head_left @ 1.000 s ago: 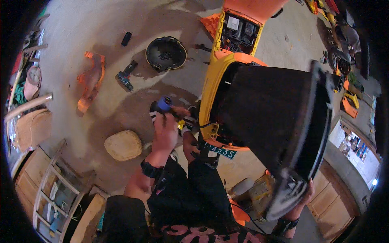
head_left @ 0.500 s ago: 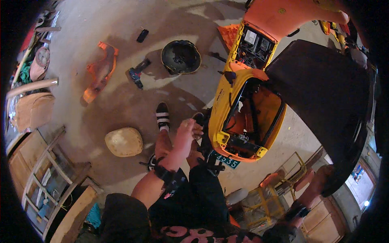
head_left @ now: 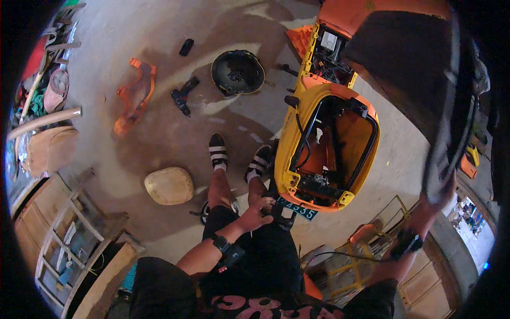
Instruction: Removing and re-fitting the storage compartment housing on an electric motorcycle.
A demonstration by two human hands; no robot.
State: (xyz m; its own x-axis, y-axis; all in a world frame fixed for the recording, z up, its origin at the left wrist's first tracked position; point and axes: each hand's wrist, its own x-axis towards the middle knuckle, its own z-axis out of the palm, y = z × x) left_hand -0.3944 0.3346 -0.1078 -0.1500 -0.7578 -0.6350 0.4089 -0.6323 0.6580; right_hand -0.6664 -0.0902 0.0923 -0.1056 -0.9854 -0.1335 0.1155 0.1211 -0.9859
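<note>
My right hand (head_left: 440, 198) grips the edge of a large dark panel (head_left: 404, 64), raised close to the camera on the right and partly blurred. What kind of panel it is I cannot make out for certain; it has a thick rim. My left hand (head_left: 257, 215) is by my knee, thumb and fingers apart, nothing visible in it. Its fingertips are close to a black part (head_left: 284, 213) at the rear of the scooter; whether they touch is unclear. The yellow and orange scooter body (head_left: 289, 154) stands open at the top, with cables and black brackets inside.
On the floor lie an orange cover piece (head_left: 130, 106), a cordless drill (head_left: 184, 95), a black basin (head_left: 237, 73) holding small parts and a small black object (head_left: 186, 47). A round-cornered stool (head_left: 169, 186) stands left of my feet. A wooden frame (head_left: 69, 234) leans at the left; a yellow rack (head_left: 350, 271) is at the lower right.
My left hand has dropped toward my knee. The dark panel has swung and tilted rightward with my right hand, which has risen. The view has shifted slightly.
</note>
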